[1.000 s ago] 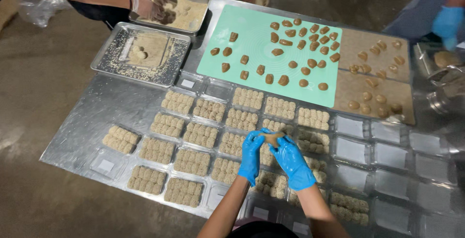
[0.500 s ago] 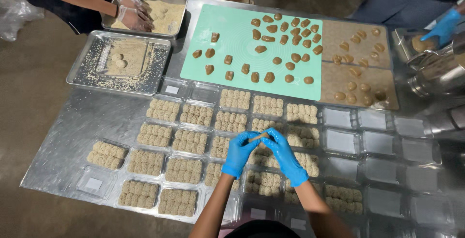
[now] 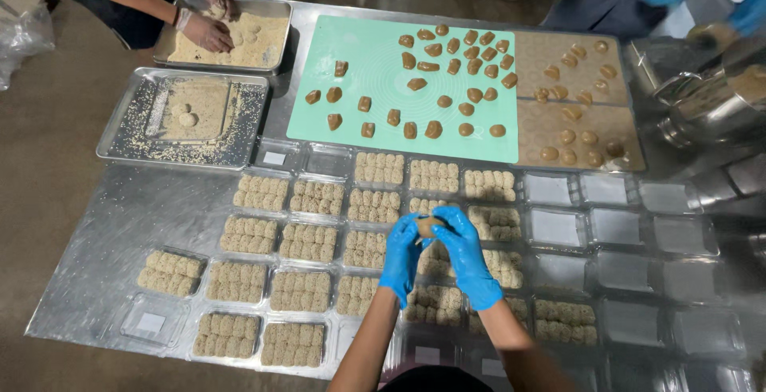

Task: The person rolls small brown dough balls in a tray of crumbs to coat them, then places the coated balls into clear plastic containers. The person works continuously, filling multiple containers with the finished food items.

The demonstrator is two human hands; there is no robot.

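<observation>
Both of my hands wear blue gloves and meet over the middle of the steel table. My left hand (image 3: 401, 258) and my right hand (image 3: 464, 256) together pinch one small brown dough piece (image 3: 427, 226) between the fingertips. Beneath them lie clear plastic boxes (image 3: 306, 242) packed with rows of crumb-coated pieces. Brown uncoated dough pieces (image 3: 435, 63) are spread on a green mat (image 3: 367, 69) farther back.
Another person's gloved hands (image 3: 206, 31) work in a crumb-filled steel tray (image 3: 275, 18) at the back left; a second crumb tray (image 3: 120, 136) sits beside it. A brown mat (image 3: 550, 124) holds more pieces. Empty clear boxes (image 3: 618, 228) fill the right. A metal machine (image 3: 710, 97) stands at the far right.
My hands have stayed together on the dough piece over the boxes. The view has shifted slightly, and the other person's hands keep working in the far tray.
</observation>
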